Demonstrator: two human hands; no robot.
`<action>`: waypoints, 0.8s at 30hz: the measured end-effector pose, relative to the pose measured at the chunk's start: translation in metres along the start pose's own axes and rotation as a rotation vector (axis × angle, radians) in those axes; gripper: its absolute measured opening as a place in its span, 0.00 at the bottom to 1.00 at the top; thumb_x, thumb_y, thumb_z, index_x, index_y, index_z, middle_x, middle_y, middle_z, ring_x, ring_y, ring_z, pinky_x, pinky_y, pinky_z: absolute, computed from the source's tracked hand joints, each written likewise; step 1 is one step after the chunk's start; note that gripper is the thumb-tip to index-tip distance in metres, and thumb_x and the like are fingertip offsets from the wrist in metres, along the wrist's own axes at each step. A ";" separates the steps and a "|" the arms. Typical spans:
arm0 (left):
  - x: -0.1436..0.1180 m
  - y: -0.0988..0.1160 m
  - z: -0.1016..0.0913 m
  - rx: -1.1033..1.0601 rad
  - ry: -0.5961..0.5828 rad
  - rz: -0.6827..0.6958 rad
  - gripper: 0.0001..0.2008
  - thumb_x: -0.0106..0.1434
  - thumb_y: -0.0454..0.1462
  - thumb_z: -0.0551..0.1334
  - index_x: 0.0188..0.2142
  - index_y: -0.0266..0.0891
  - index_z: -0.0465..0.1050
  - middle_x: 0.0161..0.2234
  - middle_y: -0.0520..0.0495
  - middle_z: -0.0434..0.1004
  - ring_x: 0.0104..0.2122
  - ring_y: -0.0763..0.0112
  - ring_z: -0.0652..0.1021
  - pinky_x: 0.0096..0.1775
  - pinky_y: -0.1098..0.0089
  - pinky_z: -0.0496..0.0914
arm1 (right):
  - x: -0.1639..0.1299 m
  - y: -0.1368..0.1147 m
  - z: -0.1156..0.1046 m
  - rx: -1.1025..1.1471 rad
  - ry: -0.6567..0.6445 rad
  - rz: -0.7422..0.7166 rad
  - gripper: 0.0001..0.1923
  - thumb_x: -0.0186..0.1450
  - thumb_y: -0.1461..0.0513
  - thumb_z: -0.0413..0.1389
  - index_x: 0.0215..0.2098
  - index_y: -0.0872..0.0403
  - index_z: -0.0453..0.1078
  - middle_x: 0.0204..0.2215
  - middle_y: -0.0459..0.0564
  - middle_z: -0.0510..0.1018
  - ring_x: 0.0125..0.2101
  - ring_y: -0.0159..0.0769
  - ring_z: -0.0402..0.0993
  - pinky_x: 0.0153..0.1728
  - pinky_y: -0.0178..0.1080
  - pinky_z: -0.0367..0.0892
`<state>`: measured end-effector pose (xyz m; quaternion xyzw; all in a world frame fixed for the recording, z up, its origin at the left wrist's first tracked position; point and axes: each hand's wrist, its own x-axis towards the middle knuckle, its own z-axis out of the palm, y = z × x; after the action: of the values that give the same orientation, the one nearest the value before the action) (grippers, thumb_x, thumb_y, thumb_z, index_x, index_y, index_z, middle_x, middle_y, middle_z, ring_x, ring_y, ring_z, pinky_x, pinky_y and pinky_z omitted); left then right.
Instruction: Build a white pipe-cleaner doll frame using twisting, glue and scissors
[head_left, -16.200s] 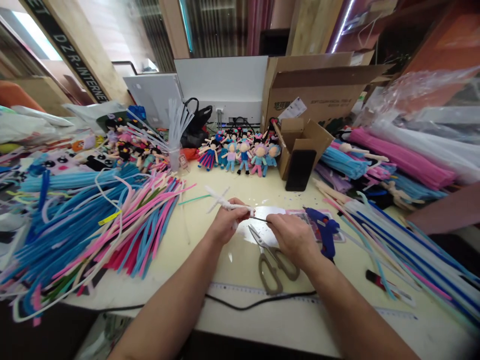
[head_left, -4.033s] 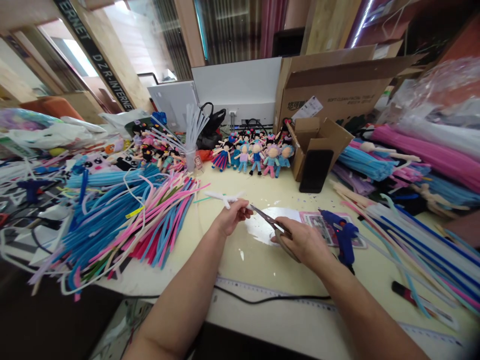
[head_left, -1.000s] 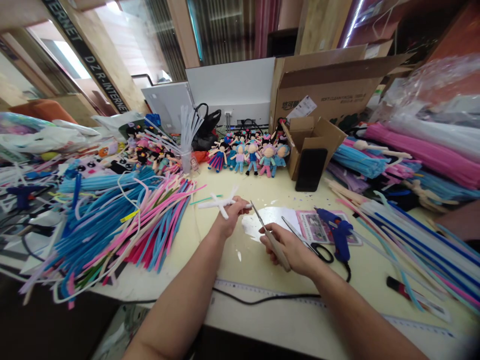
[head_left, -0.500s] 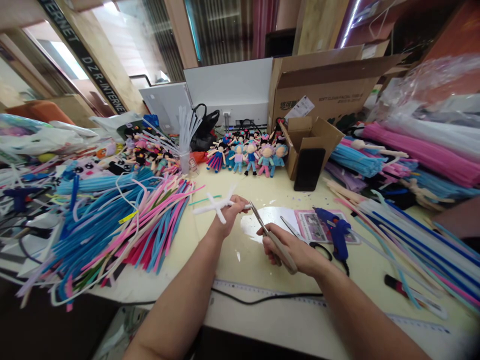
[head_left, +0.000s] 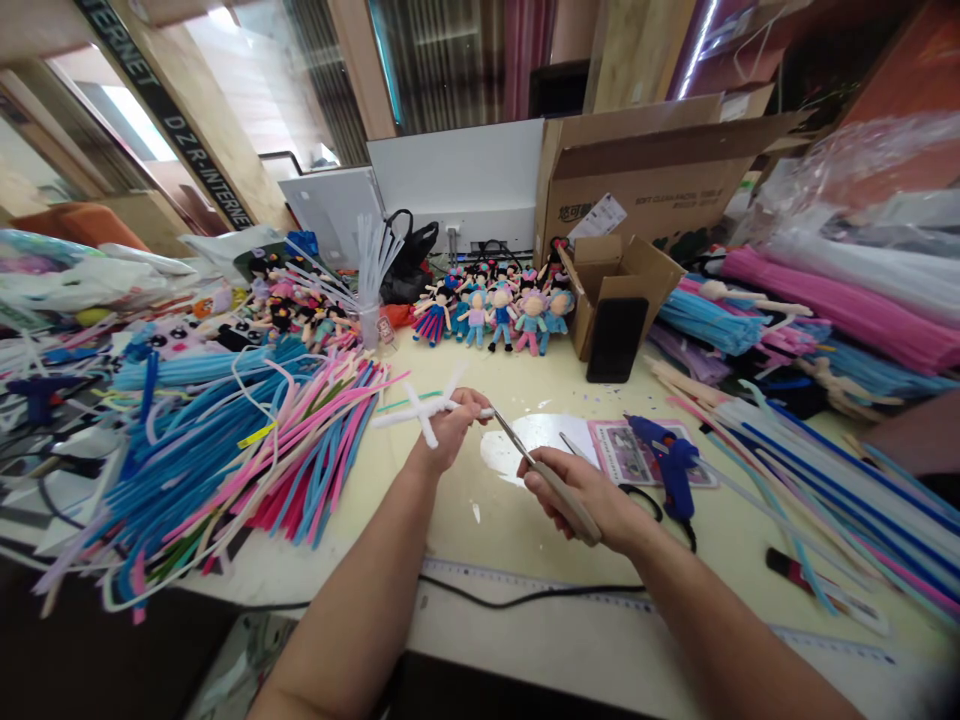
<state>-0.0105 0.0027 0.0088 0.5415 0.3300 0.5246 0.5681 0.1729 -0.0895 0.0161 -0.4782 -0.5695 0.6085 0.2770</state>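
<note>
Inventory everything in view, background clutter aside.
Pipe-cleaner piece: 1, white, in left hand
Beige-handled scissors: 1, in right hand
Black-handled scissors: 1, behind right hand
Glue guns: 2, blue, right and far left
Pipe cleaners: many, mixed, both sides
Dolls: many, mixed, back
Sticks: many, translucent, in cup
Cardboard boxes: 2, brown, back right
Phone: 1, black, before cardboard boxes
Ruler: 1, pale, front
Hands: 2, bare, centre

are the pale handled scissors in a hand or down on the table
In the right hand, which grips the handles, blades pointing toward the white fuzzy piece.
</note>
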 end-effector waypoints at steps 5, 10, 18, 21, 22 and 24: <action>-0.001 0.000 0.001 0.003 -0.006 0.006 0.09 0.47 0.36 0.60 0.15 0.40 0.62 0.22 0.50 0.68 0.26 0.71 0.67 0.33 0.67 0.61 | 0.001 0.005 0.002 0.005 0.050 -0.054 0.18 0.60 0.49 0.53 0.42 0.51 0.63 0.23 0.40 0.64 0.22 0.27 0.62 0.22 0.31 0.62; -0.002 0.002 0.003 0.052 0.012 0.019 0.11 0.46 0.37 0.61 0.14 0.40 0.60 0.22 0.49 0.68 0.26 0.70 0.67 0.34 0.66 0.61 | 0.000 0.003 0.004 0.087 -0.036 -0.038 0.18 0.62 0.48 0.51 0.43 0.51 0.62 0.24 0.41 0.65 0.23 0.28 0.64 0.25 0.33 0.65; -0.005 0.005 0.003 -0.061 -0.039 0.048 0.10 0.47 0.36 0.61 0.14 0.40 0.60 0.20 0.50 0.66 0.24 0.72 0.65 0.31 0.68 0.61 | 0.005 0.004 -0.018 -0.038 0.216 -0.012 0.19 0.63 0.47 0.47 0.42 0.52 0.61 0.25 0.43 0.68 0.22 0.30 0.66 0.23 0.34 0.63; -0.004 0.005 0.001 -0.058 -0.006 0.027 0.11 0.47 0.37 0.61 0.15 0.40 0.60 0.21 0.49 0.66 0.25 0.71 0.65 0.32 0.67 0.61 | -0.001 0.001 -0.021 -0.368 0.220 -0.074 0.18 0.62 0.49 0.50 0.45 0.51 0.62 0.30 0.47 0.73 0.28 0.34 0.69 0.28 0.36 0.61; -0.004 0.005 0.000 -0.061 0.012 0.024 0.11 0.47 0.37 0.61 0.15 0.40 0.60 0.21 0.49 0.66 0.25 0.71 0.65 0.32 0.67 0.61 | -0.004 0.000 -0.020 -0.513 0.246 -0.086 0.17 0.62 0.50 0.50 0.45 0.50 0.63 0.31 0.48 0.73 0.30 0.35 0.69 0.29 0.36 0.60; -0.003 0.006 -0.001 -0.077 0.041 0.029 0.12 0.48 0.38 0.60 0.15 0.40 0.59 0.21 0.49 0.65 0.25 0.72 0.65 0.31 0.67 0.60 | -0.008 0.001 -0.016 -0.777 0.286 -0.087 0.16 0.62 0.54 0.51 0.46 0.50 0.64 0.32 0.50 0.75 0.31 0.38 0.70 0.28 0.37 0.58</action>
<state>-0.0138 -0.0003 0.0133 0.5132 0.3133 0.5560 0.5739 0.1907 -0.0894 0.0188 -0.6024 -0.7322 0.2636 0.1776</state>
